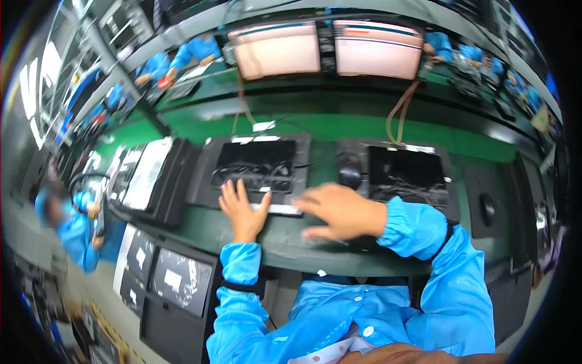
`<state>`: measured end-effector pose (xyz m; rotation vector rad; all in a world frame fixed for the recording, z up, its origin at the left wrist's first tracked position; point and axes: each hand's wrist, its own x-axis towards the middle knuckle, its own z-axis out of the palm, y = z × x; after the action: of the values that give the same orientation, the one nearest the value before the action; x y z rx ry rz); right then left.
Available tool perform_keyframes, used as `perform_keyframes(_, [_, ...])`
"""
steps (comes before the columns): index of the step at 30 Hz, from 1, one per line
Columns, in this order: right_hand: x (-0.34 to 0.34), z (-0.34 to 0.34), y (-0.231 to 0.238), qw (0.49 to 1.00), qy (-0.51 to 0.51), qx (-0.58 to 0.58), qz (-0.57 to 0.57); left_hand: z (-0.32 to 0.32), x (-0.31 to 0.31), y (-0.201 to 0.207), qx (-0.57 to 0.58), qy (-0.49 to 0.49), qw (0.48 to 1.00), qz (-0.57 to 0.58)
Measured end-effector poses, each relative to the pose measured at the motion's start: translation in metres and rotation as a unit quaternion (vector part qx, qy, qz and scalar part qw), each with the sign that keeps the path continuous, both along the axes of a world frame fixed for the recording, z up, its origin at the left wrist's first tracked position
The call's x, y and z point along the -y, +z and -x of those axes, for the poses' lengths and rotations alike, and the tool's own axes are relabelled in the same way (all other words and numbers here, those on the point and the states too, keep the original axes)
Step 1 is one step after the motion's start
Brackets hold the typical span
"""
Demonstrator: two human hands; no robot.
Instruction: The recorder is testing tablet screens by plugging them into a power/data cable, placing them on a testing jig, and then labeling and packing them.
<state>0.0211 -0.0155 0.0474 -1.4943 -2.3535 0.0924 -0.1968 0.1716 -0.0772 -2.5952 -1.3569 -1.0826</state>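
Note:
My left hand (244, 213) lies with its fingers spread at the near edge of a black flat display panel (257, 159) in clear film. This panel rests on a dark grey pad (203, 185) with a white strip (284, 210) along its near edge. Over the bench to the right of it, my right hand (345, 211) is slightly blurred, its fingers apart and pointing left, holding nothing that I can see. A second black display panel (407, 170), also with wrinkled film, lies farther right. Between the two panels is a black computer mouse (350, 170).
Two lit monitors (277, 51) stand at the back, with cables (397, 118) hanging down to the pads. Dark trays of panels (163, 182) are stacked at left; another tray (176, 327) sits lower left. Another mouse (487, 209) lies right. A co-worker (79, 236) is at far left.

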Motion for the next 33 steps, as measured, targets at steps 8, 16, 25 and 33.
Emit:
perform_keyframes(8, [0.185, -0.131, 0.045, 0.929, -0.36, -0.077, -0.034, -0.025, 0.045, 0.032, -0.069, 0.056, 0.995, 0.046])
perform_keyframes(16, [0.19, -0.069, -0.027, 0.972, -0.224, -0.075, -0.013, -0.078, 0.178, 0.047, 0.131, -0.283, 0.947, 0.077])
perform_keyframes(25, [0.104, 0.028, -0.052, 0.988, -0.14, 0.056, -0.016, 0.16, 0.179, 0.062, 0.055, 0.099, 0.994, -0.004])
perform_keyframes(33, [-0.029, 0.202, -0.029, 0.876, 0.059, -0.405, 0.254, 0.3, 0.192, 0.03, -0.125, 0.213, 0.963, 0.11])
